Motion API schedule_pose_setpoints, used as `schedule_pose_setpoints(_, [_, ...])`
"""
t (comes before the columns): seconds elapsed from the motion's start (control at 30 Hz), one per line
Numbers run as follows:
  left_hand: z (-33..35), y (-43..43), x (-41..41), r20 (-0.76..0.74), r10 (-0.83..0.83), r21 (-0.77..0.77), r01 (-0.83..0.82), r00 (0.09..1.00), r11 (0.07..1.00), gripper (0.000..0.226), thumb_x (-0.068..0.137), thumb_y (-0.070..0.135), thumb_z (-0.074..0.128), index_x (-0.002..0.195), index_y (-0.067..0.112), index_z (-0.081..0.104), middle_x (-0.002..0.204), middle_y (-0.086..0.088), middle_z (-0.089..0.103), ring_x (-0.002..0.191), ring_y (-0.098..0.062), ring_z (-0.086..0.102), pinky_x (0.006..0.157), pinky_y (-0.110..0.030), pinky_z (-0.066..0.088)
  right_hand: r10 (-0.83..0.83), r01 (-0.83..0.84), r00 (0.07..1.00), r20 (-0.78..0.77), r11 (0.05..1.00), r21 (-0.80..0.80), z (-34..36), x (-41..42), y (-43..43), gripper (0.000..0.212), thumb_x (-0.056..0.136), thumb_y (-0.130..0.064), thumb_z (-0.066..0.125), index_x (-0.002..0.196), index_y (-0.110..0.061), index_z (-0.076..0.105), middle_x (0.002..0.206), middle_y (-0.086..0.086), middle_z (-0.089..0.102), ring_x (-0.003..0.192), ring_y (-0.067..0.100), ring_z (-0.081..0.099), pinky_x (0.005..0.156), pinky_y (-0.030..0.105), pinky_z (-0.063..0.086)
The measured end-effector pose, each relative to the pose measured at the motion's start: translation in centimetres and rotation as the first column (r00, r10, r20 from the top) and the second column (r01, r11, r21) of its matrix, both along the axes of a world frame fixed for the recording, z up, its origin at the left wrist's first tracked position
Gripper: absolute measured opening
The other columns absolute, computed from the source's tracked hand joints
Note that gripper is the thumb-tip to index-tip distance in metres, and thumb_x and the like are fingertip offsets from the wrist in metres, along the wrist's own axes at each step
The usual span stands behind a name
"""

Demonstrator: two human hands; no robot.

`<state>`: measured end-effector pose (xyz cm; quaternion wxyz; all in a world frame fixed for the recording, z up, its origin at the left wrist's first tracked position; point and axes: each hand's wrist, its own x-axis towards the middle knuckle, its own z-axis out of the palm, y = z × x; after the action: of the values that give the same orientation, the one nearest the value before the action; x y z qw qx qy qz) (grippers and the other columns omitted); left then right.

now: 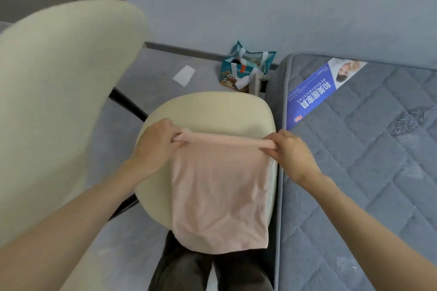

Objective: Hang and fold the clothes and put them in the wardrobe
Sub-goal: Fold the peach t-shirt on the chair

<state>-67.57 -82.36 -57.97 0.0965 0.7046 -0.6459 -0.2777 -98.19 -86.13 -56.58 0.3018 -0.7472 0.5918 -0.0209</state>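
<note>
Garment point(217, 191) stretched betw. L hand point(156, 143) & R hand point(291, 150), over seat point(212, 111).

Cream upholstered chair point(212, 111) (black frame) stands beside grey quilted mattress point(354, 172) bearing blue label point(314, 92); teal printed bag point(243, 68) and white paper scrap point(184, 75) lie on grey floor point(151, 66).

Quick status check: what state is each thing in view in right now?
Pink garment: spread flat on the chair seat, far edge bunched and held taut.
Left grip: pinches the garment's far left corner.
Right grip: pinches the garment's far right corner.
Chair seat: partly covered by the garment.
Printed bag: on the floor, top open.
Mattress: bare, blue label lying on it.
</note>
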Motion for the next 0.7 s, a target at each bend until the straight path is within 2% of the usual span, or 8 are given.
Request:
schedule_pose_setpoints(0.13, [6.5,-2.0,0.0,0.033,-0.022,-0.265,0.03,0.999,0.964,0.018,0.085,0.017,0.069,0.079,0.005,0.057,0.085,0.0,0.038,0.071,-0.018,0.042,0.059,-0.033,0.036,-0.041,0.05,0.998,0.052,0.98,-0.191,6.2,0.4,-3.1,0.02,0.089,-0.032,0.065,0.101,-0.016,0.066,0.091,-0.001,0.053,0.091,0.02,0.051,0.065,0.032,0.038])
schedule_pose_setpoints(0.23, [11.3,-3.8,0.1,0.051,0.021,-0.441,0.004,0.998,0.898,0.014,0.086,0.007,0.065,0.082,0.001,0.053,0.106,-0.012,0.042,0.09,-0.028,0.049,0.071,-0.04,0.045,-0.054,0.103,0.986,0.155,0.938,-0.331,11.4,1.1,-5.8,0.021,0.088,-0.026,0.065,0.103,-0.011,0.066,0.101,0.003,0.05,0.098,0.028,0.051,0.072,0.038,0.044])
schedule_pose_setpoints(0.3, [14.1,-4.8,0.2,0.033,0.016,-0.511,0.003,0.999,0.859,0.01,0.089,0.005,0.06,0.084,0.003,0.052,0.13,-0.011,0.043,0.111,-0.029,0.047,0.082,-0.034,0.044,-0.032,0.112,0.981,0.191,0.898,-0.426,14.4,1.4,-7.0,0.021,0.088,-0.023,0.066,0.103,-0.008,0.065,0.116,0.008,0.049,0.108,0.03,0.047,0.076,0.045,0.048])
schedule_pose_setpoints(0.37, [15.9,-5.3,0.3,0.023,-0.004,-0.556,0.016,1.0,0.831,0.004,0.09,0.003,0.056,0.089,0.004,0.053,0.139,-0.007,0.045,0.12,-0.024,0.044,0.09,-0.026,0.038,0.011,0.079,0.984,0.176,0.865,-0.495,16.6,1.3,-7.6,0.019,0.088,-0.019,0.066,0.102,-0.006,0.063,0.132,0.01,0.048,0.118,0.03,0.044,0.082,0.043,0.048])
schedule_pose_setpoints(0.47, [17.0,-5.0,0.2,-0.05,-0.026,-0.527,-0.004,0.998,0.85,0.03,0.089,-0.003,0.055,0.119,0.003,0.055,0.118,-0.01,0.057,0.107,-0.021,0.05,0.089,-0.017,0.034,0.099,-0.019,0.988,0.116,0.835,-0.55,18.2,0.8,-7.5,0.02,0.085,-0.007,0.065,0.103,-0.002,0.06,0.133,0.012,0.054,0.122,0.031,0.047,0.094,0.039,0.042])
schedule_pose_setpoints(0.53, [16.6,-4.1,-0.1,-0.078,-0.043,-0.452,0.003,0.996,0.892,0.046,0.087,-0.008,0.054,0.132,0.005,0.051,0.111,-0.013,0.058,0.1,-0.024,0.054,0.088,-0.02,0.036,0.132,-0.078,0.989,0.068,0.855,-0.513,17.8,0.4,-6.7,0.031,0.082,0.0,0.063,0.113,0.002,0.057,0.121,0.016,0.059,0.117,0.036,0.051,0.093,0.045,0.043])
schedule_pose_setpoints(0.63, [13.7,-2.2,-0.9,-0.067,-0.061,-0.323,0.037,0.996,0.946,0.034,0.089,-0.011,0.051,0.121,-0.001,0.054,0.125,-0.018,0.059,0.114,-0.031,0.055,0.098,-0.036,0.042,0.204,-0.186,0.979,-0.003,0.89,-0.416,15.4,-0.2,-4.4,0.033,0.077,0.005,0.059,0.109,0.006,0.052,0.102,0.02,0.056,0.089,0.037,0.052,0.076,0.044,0.043])
schedule_pose_setpoints(0.7, [11.2,-0.4,-1.3,-0.14,-0.047,-0.172,0.023,0.989,0.985,0.017,0.093,-0.005,0.045,0.102,0.008,0.053,0.128,-0.012,0.059,0.122,-0.028,0.051,0.101,-0.038,0.042,0.237,-0.238,0.971,-0.041,0.924,-0.298,12.9,-1.0,-2.5,0.028,0.075,0.006,0.056,0.102,0.001,0.05,0.099,0.016,0.054,0.084,0.031,0.045,0.083,0.043,0.037])
